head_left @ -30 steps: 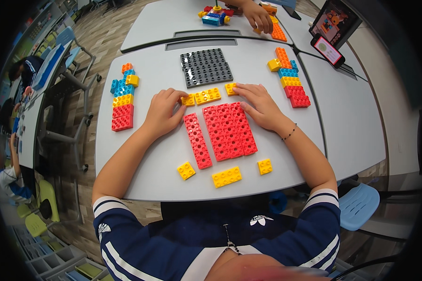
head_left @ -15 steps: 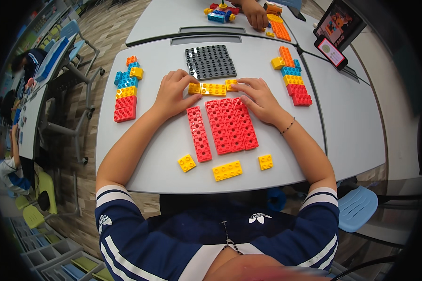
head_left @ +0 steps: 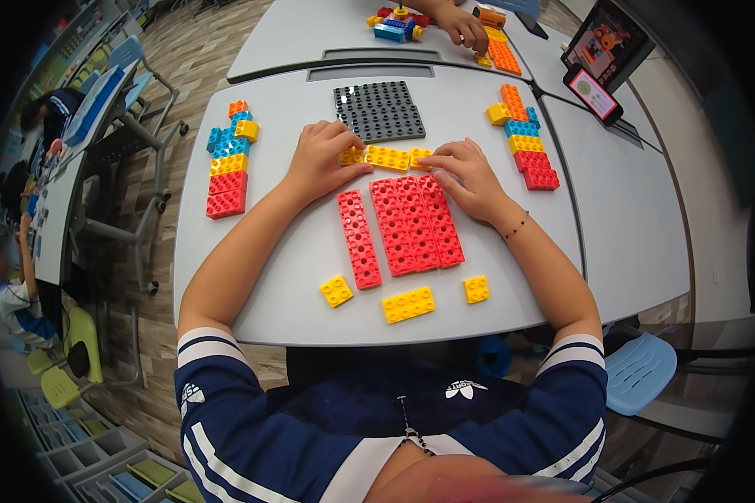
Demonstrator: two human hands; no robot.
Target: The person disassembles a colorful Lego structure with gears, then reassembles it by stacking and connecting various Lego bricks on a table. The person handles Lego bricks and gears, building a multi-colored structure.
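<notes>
On a grey table (head_left: 612,243) my left hand (head_left: 320,159) and my right hand (head_left: 468,172) rest on the two ends of a row of yellow bricks (head_left: 387,158). Just behind that row lies a dark grey studded plate (head_left: 379,111). In front of it sits a wide block of red bricks (head_left: 416,223), with a single long red brick (head_left: 358,238) lying apart on its left. Near the front edge lie a yellow long brick (head_left: 408,304) and two small yellow bricks (head_left: 335,291) (head_left: 476,289).
A stack of orange, blue, yellow and red bricks (head_left: 227,163) lies at the table's left, a similar one (head_left: 524,139) at its right. Another person's hand (head_left: 464,23) works with bricks on the far table. A phone (head_left: 591,94) and tablet (head_left: 606,38) stand at right. Chairs are at left.
Both hands and the yellow row have stayed together; the hands have closed in a little on the row's ends. The view has shifted slightly.
</notes>
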